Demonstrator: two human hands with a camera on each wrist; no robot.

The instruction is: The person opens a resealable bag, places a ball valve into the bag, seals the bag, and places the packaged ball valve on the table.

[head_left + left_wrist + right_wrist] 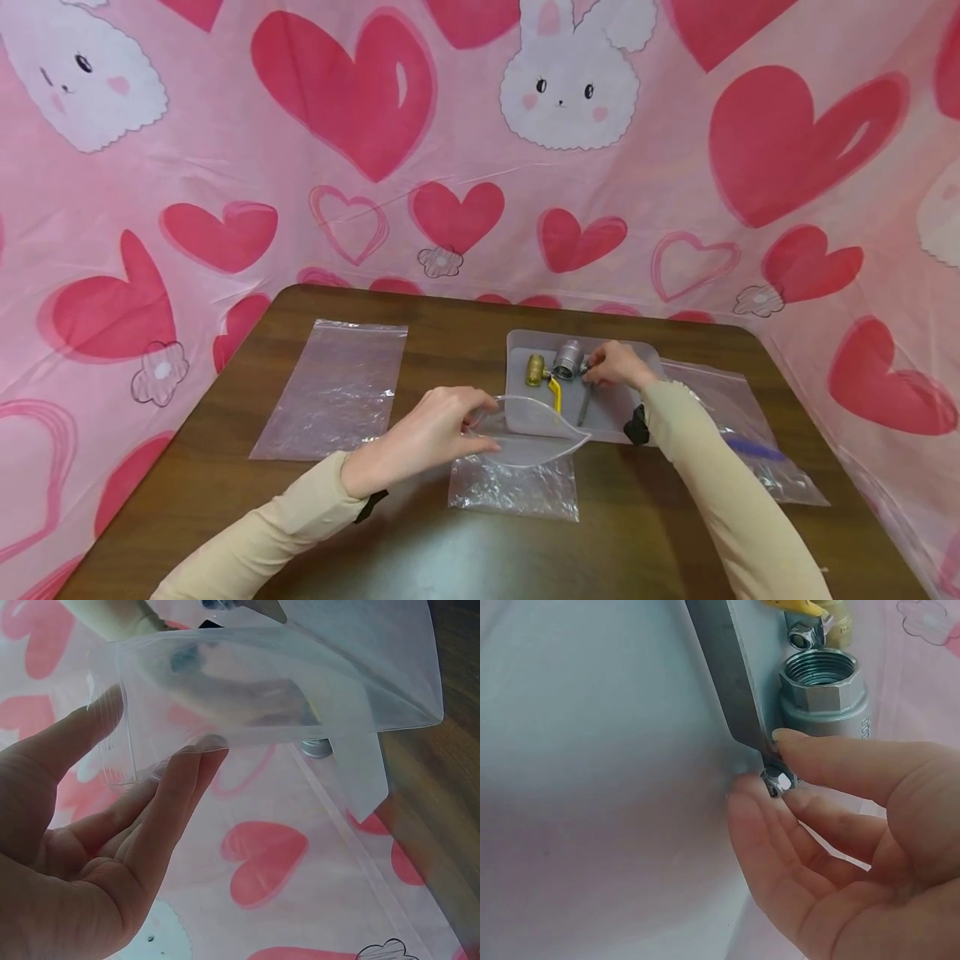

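Note:
My left hand (423, 437) holds a clear zip bag (517, 492) by its mouth, which gapes wide in front of the tray. Thumb and fingers spread along the bag's rim in the left wrist view. Over the tray, my right hand (618, 365) grips the stem end of a steel ball valve (567, 358), near the nut (778, 780) where its flat grey lever (724, 671) is fixed. The valve's hexagonal threaded end (825, 694) faces up in the right wrist view. Beside it in the tray lies a brass ball valve (535, 369) with a yellow lever (556, 392).
The shallow translucent tray (615, 412) stands at the right of the brown table (435, 342). A flat clear zip bag (337, 392) lies on the left. Another bag (720, 392), with a blue-purple strip (753, 450) on it, lies right of the tray, partly under my sleeve.

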